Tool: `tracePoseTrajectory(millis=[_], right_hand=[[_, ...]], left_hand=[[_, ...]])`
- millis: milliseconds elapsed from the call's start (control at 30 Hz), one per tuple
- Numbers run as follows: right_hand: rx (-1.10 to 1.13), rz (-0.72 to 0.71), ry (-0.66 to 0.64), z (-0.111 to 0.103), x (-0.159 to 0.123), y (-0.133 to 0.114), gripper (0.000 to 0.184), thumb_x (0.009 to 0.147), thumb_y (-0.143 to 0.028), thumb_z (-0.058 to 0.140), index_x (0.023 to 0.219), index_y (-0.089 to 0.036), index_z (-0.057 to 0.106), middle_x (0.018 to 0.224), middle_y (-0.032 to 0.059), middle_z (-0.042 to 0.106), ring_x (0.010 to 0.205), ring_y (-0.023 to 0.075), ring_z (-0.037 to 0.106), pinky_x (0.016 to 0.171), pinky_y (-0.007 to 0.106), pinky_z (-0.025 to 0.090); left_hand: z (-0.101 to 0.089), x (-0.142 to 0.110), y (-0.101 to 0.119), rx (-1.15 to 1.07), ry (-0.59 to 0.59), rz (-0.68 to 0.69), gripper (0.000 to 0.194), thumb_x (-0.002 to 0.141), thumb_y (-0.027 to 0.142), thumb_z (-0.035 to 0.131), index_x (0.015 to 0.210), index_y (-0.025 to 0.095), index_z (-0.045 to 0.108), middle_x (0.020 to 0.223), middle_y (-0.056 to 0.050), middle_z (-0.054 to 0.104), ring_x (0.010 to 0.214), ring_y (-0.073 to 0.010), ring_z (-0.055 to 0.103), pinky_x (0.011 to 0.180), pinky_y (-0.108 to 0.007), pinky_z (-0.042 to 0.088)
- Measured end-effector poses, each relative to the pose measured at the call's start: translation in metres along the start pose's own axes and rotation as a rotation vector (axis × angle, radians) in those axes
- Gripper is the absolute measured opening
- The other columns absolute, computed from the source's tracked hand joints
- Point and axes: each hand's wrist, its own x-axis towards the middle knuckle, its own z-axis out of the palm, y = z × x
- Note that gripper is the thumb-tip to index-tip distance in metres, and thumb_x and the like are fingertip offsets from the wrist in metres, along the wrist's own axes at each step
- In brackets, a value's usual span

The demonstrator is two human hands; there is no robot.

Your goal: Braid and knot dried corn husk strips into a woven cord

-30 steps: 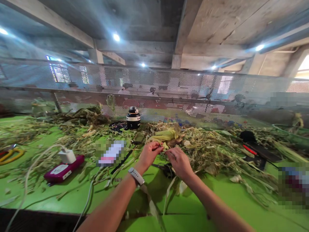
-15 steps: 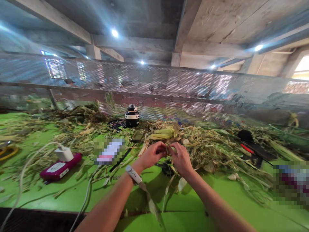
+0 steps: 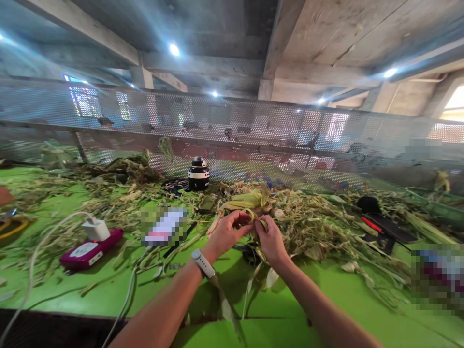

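Observation:
Over the middle of the green table [image 3: 152, 295], my left hand [image 3: 228, 234] and my right hand [image 3: 270, 240] meet with their fingertips close together. Both pinch a narrow strip of corn husk [image 3: 263, 224], which curls up between them. A white-banded watch [image 3: 203, 264] is on my left wrist. Just beyond my fingers lies a bundle of yellow-green husks [image 3: 246, 199]. Pale husk strips [image 3: 248, 290] hang or trail below my hands; where they begin is hidden. Under my hands sits a small black object [image 3: 252, 252], partly covered.
Loose dried husks [image 3: 308, 217] spread across the table. A black bottle [image 3: 198, 174] stands at the back before a perforated metal screen [image 3: 232, 121]. To the left are a magenta power strip [image 3: 90, 249] with a white charger [image 3: 95, 228], cables and a blurred-out phone [image 3: 165, 226].
The husk strip now loops up above my fingertips, and my right fingers have shifted slightly on it. At the far left edge, a blurred skin-coloured shape has come into view.

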Motion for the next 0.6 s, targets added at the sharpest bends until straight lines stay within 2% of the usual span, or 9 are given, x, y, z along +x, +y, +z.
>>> tracePoseTrajectory(millis=[167,267,400,500,600], right_hand=[[0.040,-0.001,0.010,0.001,-0.001,-0.004,0.026,0.081,-0.045,0.050,0.076,-0.020,0.054,0.067,-0.0002,0.056,0.062,0.0147,0.051,0.057,0.025,0.042],[0.086,0.013,-0.070,-0.001,-0.001,-0.006,0.028,0.079,-0.046,0.053,0.081,-0.019,0.055,0.067,-0.0008,0.057,0.059,0.0136,0.050,0.055,0.024,0.043],[0.069,-0.003,-0.176,0.000,-0.003,-0.005,0.023,0.076,-0.041,0.056,0.070,-0.018,0.056,0.058,-0.0022,0.053,0.053,0.0120,0.046,0.051,0.023,0.040],[0.116,-0.014,-0.176,0.003,-0.005,-0.004,0.022,0.077,-0.039,0.055,0.071,-0.018,0.058,0.057,-0.0021,0.054,0.053,0.0118,0.046,0.052,0.023,0.041],[0.158,-0.025,-0.186,0.003,-0.005,-0.005,0.022,0.077,-0.039,0.055,0.073,-0.018,0.059,0.060,-0.0011,0.055,0.056,0.0127,0.049,0.055,0.024,0.043]], left_hand=[[-0.002,0.004,-0.005,-0.117,0.054,-0.103,0.026,0.062,0.031,0.075,0.081,0.015,0.065,0.074,-0.002,0.066,0.071,-0.0134,0.058,0.071,-0.027,0.047],[-0.006,0.004,-0.002,-0.167,0.124,-0.135,0.024,0.061,0.028,0.076,0.078,0.015,0.066,0.074,-0.001,0.065,0.070,-0.0123,0.057,0.073,-0.027,0.046],[-0.009,0.004,0.004,-0.247,0.195,-0.177,0.025,0.058,0.022,0.078,0.079,0.016,0.065,0.074,0.000,0.064,0.071,-0.0120,0.058,0.072,-0.026,0.047],[-0.008,0.004,0.005,-0.392,0.227,-0.276,0.033,0.055,0.018,0.080,0.083,0.017,0.063,0.074,0.001,0.064,0.069,-0.0116,0.059,0.068,-0.026,0.049],[-0.008,0.005,0.005,-0.542,0.259,-0.389,0.033,0.052,0.013,0.082,0.079,0.016,0.062,0.075,0.000,0.066,0.069,-0.0109,0.061,0.065,-0.023,0.051]])
